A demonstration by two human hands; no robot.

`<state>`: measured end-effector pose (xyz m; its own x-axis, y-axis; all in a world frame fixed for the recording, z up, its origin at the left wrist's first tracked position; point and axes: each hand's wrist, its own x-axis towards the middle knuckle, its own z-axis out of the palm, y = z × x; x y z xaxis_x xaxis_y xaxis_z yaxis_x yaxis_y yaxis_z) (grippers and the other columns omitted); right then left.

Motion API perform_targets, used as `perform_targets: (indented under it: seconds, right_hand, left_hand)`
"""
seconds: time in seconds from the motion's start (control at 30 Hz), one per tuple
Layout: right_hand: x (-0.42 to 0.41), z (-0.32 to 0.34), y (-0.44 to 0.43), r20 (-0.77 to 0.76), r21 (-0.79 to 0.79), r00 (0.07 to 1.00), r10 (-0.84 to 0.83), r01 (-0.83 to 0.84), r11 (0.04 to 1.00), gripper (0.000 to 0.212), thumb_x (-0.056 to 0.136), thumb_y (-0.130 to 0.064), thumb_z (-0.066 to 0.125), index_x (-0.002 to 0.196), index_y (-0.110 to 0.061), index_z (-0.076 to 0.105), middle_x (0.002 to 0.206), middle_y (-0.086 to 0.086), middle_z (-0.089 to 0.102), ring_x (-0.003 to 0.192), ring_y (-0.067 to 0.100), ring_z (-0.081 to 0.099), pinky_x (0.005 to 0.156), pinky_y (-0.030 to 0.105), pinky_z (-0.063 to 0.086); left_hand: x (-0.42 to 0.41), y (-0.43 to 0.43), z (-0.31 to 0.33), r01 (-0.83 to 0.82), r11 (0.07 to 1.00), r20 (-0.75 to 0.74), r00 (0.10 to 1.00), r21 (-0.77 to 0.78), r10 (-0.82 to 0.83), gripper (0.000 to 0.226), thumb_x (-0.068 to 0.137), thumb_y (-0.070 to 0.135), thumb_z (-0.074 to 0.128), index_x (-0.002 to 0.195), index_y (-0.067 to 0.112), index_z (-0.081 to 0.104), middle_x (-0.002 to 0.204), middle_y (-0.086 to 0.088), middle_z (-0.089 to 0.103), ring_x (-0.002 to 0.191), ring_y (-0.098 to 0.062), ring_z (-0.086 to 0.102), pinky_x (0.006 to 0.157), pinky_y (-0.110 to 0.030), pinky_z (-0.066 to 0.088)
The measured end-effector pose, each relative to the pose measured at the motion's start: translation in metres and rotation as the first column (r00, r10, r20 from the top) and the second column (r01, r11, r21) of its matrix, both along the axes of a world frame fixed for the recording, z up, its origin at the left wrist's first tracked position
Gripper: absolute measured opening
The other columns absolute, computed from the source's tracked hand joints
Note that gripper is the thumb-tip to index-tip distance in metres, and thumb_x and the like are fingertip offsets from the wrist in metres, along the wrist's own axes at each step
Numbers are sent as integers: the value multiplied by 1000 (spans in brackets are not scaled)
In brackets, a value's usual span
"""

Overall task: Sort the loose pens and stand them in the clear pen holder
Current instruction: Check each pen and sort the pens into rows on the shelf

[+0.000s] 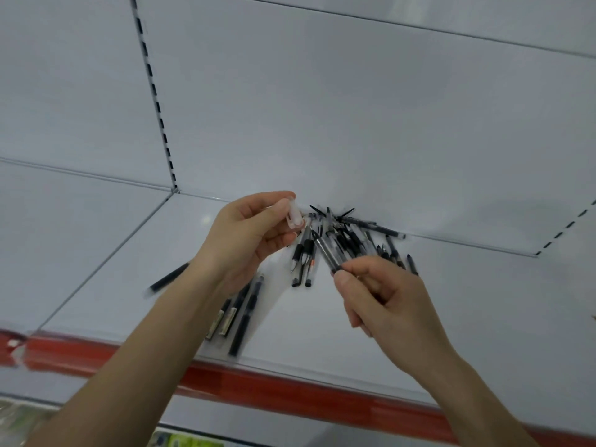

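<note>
The left hand (250,233) is raised over the shelf (419,301), its thumb and fingers pinched narrowly around a small clear pen cap (296,217), which it holds near the back of the shelf. The right hand (383,298) is curled closed around a clear-barrelled pen (325,253), gripping it at its lower end between thumb and forefinger so that the barrel slants up and to the left, its upper end pointing toward the cap, the two a little apart. It is hard to tell whether the right hand holds more than this one pen.

Behind and between the hands lies a heap of loose pens (354,233), black and clear, crossed over one another against the back panel (322,108) of the shelf; they overlap too much to be counted, though they are well over a dozen. Two more lie side by side just in front of the heap. Under the left forearm sits a clear pen holder (258,324), lying flat on the shelf with about three dark pens in it. One single black pen (169,277) lies apart to the left. A red strip (290,391) runs along the front edge of the shelf.
</note>
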<state>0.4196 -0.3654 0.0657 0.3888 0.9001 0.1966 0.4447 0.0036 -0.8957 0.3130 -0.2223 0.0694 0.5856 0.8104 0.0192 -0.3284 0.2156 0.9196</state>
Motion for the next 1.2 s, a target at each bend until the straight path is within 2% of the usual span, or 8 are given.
perform_targets:
  seconds: [0.2,0.3,0.47,0.67,0.8,0.97,1.1,1.2]
  right_hand:
    - [0,2,-2,-12,19,1000,-10,10,1000,14,85,-18,59,71,-22,61,48,15,50,38,3,45,46,12,35]
    - [3,5,-3,-35,37,999,-30,31,999,15,86,-16,57,72,-19,61,47,7,51,39,3,46,45,10,35]
    - [10,8,-4,-18,46,997,-73,74,996,17,87,-14,57,71,-15,62,50,14,52,39,3,45,44,9,34]
    - [11,8,-6,-7,21,998,-56,56,998,15,86,-15,58,72,-13,63,53,18,51,39,2,46,45,8,34]
    - [11,8,-7,1,-4,1000,-19,19,1000,14,85,-17,58,72,-14,63,50,15,49,40,2,46,46,9,35]
    - [9,8,-7,-54,-62,998,30,-33,998,12,85,-22,59,76,-19,66,45,1,53,38,4,41,44,13,35]
    - [7,6,-5,-107,-18,994,-6,4,1000,17,88,-17,56,75,-11,64,45,1,53,37,7,38,39,15,33]
    - [6,2,-3,-152,17,988,-41,44,999,18,88,-13,55,71,-10,62,44,1,52,36,8,36,38,15,32]
  left_hand:
    - [3,-8,1,-8,998,-12,1000,55,9,14,90,3,51,91,11,62,62,0,66,64,-12,67,63,-20,55]
    - [4,-12,2,34,996,-39,999,79,-31,21,90,-1,46,91,11,63,64,-4,60,61,-14,65,66,-25,56]
    - [4,-17,0,86,976,-69,995,198,-74,23,91,2,48,103,12,64,75,-4,56,59,-6,55,60,-16,50]
    - [4,-17,-2,57,982,-55,997,180,-48,12,88,3,51,86,12,59,82,-11,61,55,-4,56,58,-13,48]
    - [3,-13,-3,36,984,-41,999,172,-29,8,85,4,55,86,11,57,83,-17,57,56,-7,55,56,-14,47]
    - [6,-12,-3,22,977,-55,998,212,-10,8,81,6,65,85,13,63,74,-9,62,54,-5,53,55,-13,46]
    - [12,-18,-6,-47,945,-51,996,323,66,12,83,6,63,87,15,67,61,6,63,55,-5,55,56,-15,45]
    - [18,-25,-8,-109,935,-29,992,337,126,12,84,4,60,89,12,67,59,8,65,54,-4,57,58,-15,48]
